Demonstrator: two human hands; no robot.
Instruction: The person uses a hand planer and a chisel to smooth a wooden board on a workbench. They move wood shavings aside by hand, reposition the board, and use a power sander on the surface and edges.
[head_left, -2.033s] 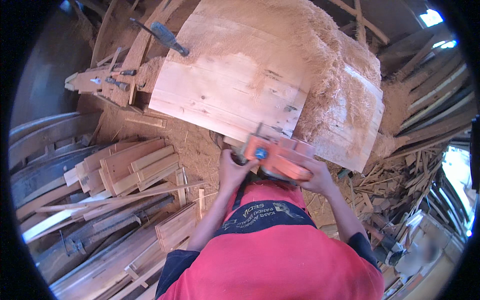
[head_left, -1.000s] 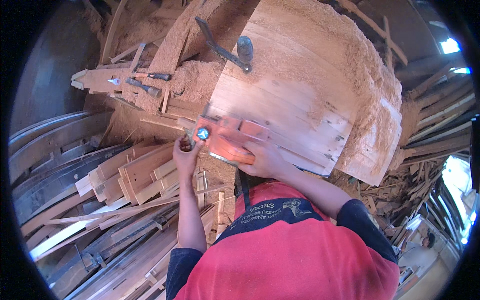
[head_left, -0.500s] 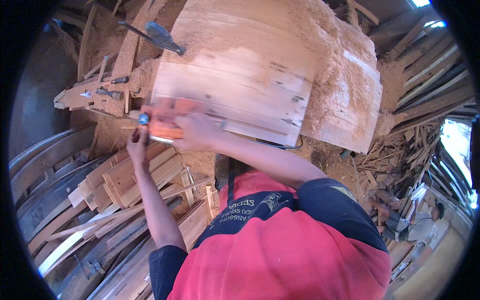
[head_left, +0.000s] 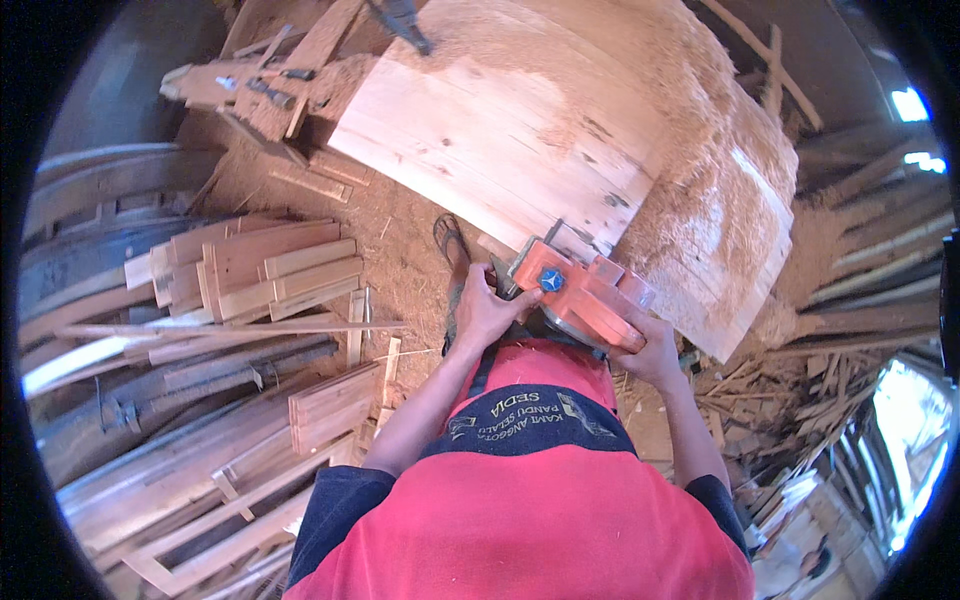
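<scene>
Held close to my waist is an orange electric planer (head_left: pixel 600 305) with a blue knob (head_left: pixel 551 280) at its front. My right hand (head_left: pixel 648 350) wraps round the planer's rear handle. At the front end, my left hand (head_left: pixel 490 310) grips a dark part beside the knob, thumb near the knob. The planer sits at the near edge of a wide pale board panel (head_left: pixel 480 150), with a thin dark bar reaching over that edge. Its sole is hidden from view. Shavings lie over the panel's far and right parts.
To the left, planks (head_left: pixel 270 250) are stacked on the floor. Hand tools (head_left: pixel 270 95) lie on a wooden support at the far left. Beyond the panel's left corner stands a dark tool (head_left: pixel 400 22). A sandalled foot (head_left: pixel 450 238) shows beneath the panel. Scrap wood (head_left: pixel 760 395) is heaped at right.
Both hands have brought the planer from the panel's left end rightward and nearer my body. The view has shifted, and the planer now points toward the far left.
</scene>
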